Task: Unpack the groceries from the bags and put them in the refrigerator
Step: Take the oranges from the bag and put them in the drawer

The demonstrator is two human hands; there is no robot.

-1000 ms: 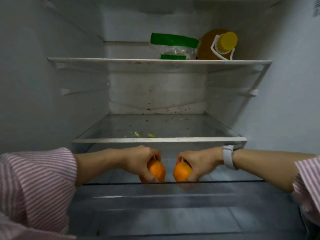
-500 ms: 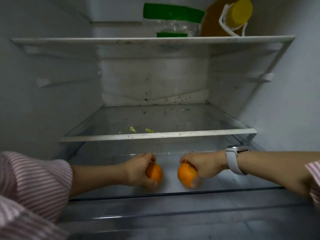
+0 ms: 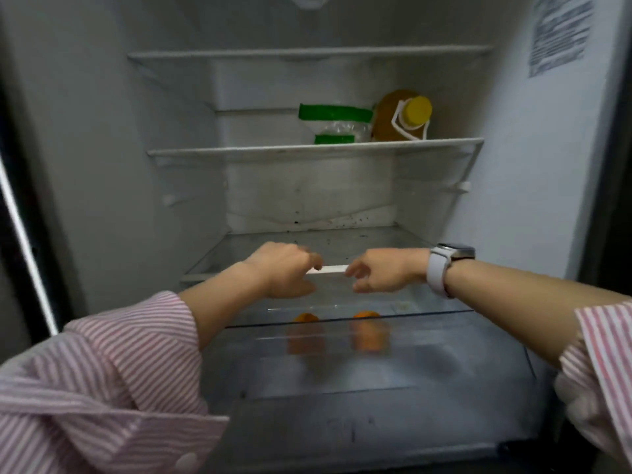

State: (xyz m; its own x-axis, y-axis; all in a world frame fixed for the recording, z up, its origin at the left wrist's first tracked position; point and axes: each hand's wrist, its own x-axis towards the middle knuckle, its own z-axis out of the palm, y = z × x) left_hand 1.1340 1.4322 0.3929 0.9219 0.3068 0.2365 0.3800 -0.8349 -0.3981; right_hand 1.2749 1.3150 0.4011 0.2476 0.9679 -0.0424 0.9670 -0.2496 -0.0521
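Grip, left hand (image 3: 285, 271): fingers loosely curled, holding nothing, hovering in front of the white front edge of the lower glass shelf (image 3: 330, 269). Grip, right hand (image 3: 383, 273): fingers relaxed and slightly bent, likewise empty, level with the left and just beside it, a short gap of shelf edge showing between them. White wristwatch (image 3: 441, 268) on the right wrist; pink striped sleeves (image 3: 119, 364) on both arms.

Item, left orange (image 3: 305, 318): lying in the clear crisper drawer (image 3: 342, 371) below the hands, only its top showing above the drawer's front rim, the rest blurred through the plastic. Item, right orange (image 3: 366, 315): same drawer, near the first but apart from it. Both round; no long axis or pointing direction can be told.

Item, clear bag with green bands (image 3: 337, 123): on the middle shelf (image 3: 273, 151), right of centre. Item, amber bottle with yellow cap (image 3: 403, 116): touching or just beside the bag on its right, tilted with the cap toward the near right.

Room: refrigerator (image 3: 102, 165) open; drawer open at top with space to left and right of the oranges; lower glass shelf bare save dark specks at its far edge; top shelf (image 3: 307, 53) visible at its front edge only.
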